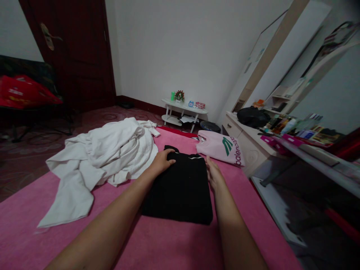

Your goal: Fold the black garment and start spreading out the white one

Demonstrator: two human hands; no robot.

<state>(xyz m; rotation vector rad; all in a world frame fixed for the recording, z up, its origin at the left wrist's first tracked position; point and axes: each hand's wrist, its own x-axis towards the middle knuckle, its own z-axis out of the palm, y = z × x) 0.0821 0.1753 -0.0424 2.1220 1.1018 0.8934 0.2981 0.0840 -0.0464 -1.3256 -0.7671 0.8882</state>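
A folded black garment (180, 191) lies on the pink bed cover (157, 247) in front of me. My left hand (162, 160) rests on its far left corner, fingers curled over the cloth edge. Flat against the garment's right edge lies my right hand (214, 173), its fingers stretched out. A crumpled white garment (107, 157) is heaped to the left of the black one. A folded pink top with green and dark lettering (222, 147) lies beyond my right hand.
A white dresser (247, 144) with a black bag (252, 116) and several bottles and boxes stands right of the bed. A small white table (184, 110) is by the far wall. A dark door (73, 48) and a red bag (22, 92) are at left.
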